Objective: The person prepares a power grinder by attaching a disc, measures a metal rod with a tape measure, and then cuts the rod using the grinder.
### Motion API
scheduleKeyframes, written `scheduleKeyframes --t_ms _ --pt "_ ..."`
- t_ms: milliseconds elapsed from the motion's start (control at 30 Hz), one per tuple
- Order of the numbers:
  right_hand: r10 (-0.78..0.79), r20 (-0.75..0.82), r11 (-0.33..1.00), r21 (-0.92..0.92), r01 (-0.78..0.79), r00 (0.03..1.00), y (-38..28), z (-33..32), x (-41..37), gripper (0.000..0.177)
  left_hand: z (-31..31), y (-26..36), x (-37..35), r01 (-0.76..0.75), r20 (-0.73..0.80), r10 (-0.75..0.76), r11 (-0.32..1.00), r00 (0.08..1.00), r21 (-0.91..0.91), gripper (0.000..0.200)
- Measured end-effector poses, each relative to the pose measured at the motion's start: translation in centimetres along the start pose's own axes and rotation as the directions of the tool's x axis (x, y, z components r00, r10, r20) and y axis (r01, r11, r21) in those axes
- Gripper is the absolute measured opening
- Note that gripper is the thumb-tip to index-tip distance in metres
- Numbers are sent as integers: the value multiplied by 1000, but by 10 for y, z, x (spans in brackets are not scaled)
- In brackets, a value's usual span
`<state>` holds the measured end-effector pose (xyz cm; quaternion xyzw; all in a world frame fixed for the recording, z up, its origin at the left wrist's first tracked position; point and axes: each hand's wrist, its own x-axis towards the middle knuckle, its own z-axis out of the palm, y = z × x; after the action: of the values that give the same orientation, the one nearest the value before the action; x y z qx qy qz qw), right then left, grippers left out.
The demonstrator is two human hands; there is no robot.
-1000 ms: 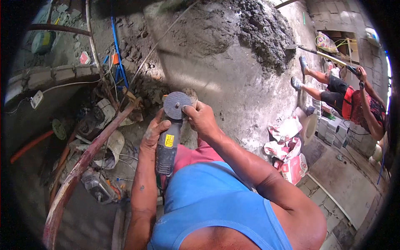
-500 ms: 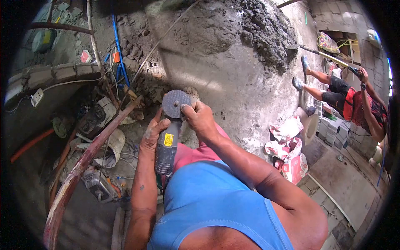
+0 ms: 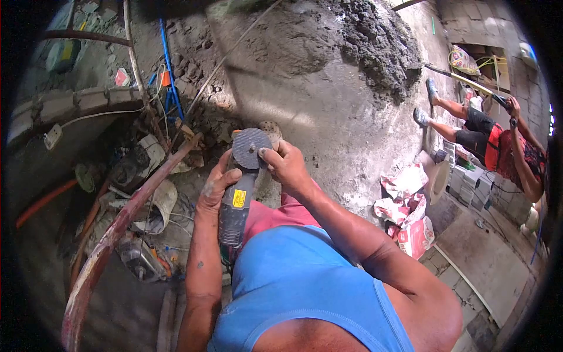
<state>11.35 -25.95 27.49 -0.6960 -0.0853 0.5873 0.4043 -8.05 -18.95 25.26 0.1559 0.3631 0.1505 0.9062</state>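
My left hand is wrapped round the neck of a grey angle grinder, its thumb lying across the tool just above a yellow label. The grinder stands upright in front of my body with its head pointing away from me. A round grey cutting disc is on the head, with a small metal piece at its centre. At the disc's right edge, my right hand is closed, thumb on the disc's face and fingers partly hidden behind. Behind the disc shows a pale round object that I cannot make out.
A reddish wooden pole slants up at left, near a white bucket. Grey mortar is heaped ahead. At right, a person holds a long-handled tool. Torn sacks lie on the floor.
The grinder and both hands have shifted slightly to the right. My right thumb stays at the disc's edge, a little lower against it. The person at right has barely moved.
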Motion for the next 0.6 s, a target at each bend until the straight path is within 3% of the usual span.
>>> scheduleKeyframes --t_ms 233,300,400,600 --pt "-66 58 997 -43 69 996 2 -7 -1 27 9 1 1 -12 -29 13 1000 999 7 79" --pt "11 154 1000 1 -11 988 0 -8 -3 20 8 0 3 -20 -24 21 1000 1000 12 80" --pt "38 105 999 17 -40 994 2 -8 -2 29 6 -1 4 -40 -19 42 997 999 69 82" --pt "72 105 990 115 -84 992 -3 -7 -7 29 1 -4 2 -15 -53 25 983 998 181 88"
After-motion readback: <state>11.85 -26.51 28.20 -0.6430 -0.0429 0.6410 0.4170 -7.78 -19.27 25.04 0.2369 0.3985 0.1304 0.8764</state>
